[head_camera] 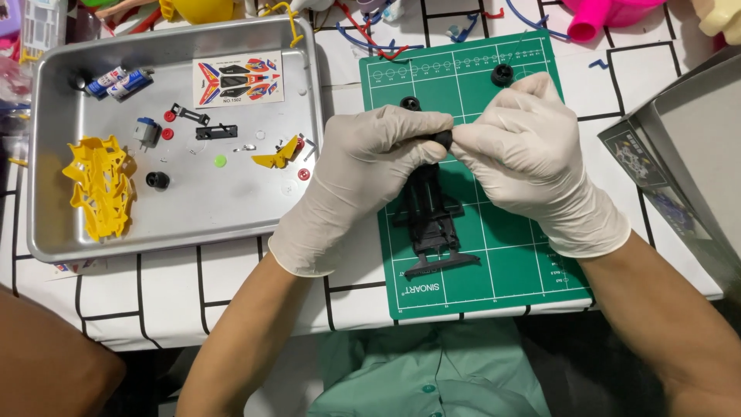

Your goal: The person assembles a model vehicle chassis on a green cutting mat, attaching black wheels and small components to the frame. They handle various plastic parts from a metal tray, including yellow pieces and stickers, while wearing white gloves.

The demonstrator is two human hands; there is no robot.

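A black chassis [429, 220] is held upright-ish over the green mat [509, 255], its lower end near the mat's bottom edge. Both hands are gloved in white. The left hand [363, 166] is wrapped around the chassis top from the left, fingers curled. The right hand [525, 158] is closed from the right, and a small black wheel [442, 138] is pinched between the fingertips of both hands, right at the chassis top. The hands are touching at the wheel.

On the mat, a second black wheel [502, 74] is seen near the top edge, above the right hand, and a third [410, 103] is just above the left hand's knuckles.

Left of the mat, a metal tray [46, 154] is placed. In it are seen a yellow body shell [98, 185] at its left, a sticker sheet [238, 79] at the top, two batteries [120, 81], a small motor [147, 131], another black wheel [157, 180] and a yellow wing piece [278, 157]. Right of the mat, a grey box [695, 147] is partly in view.
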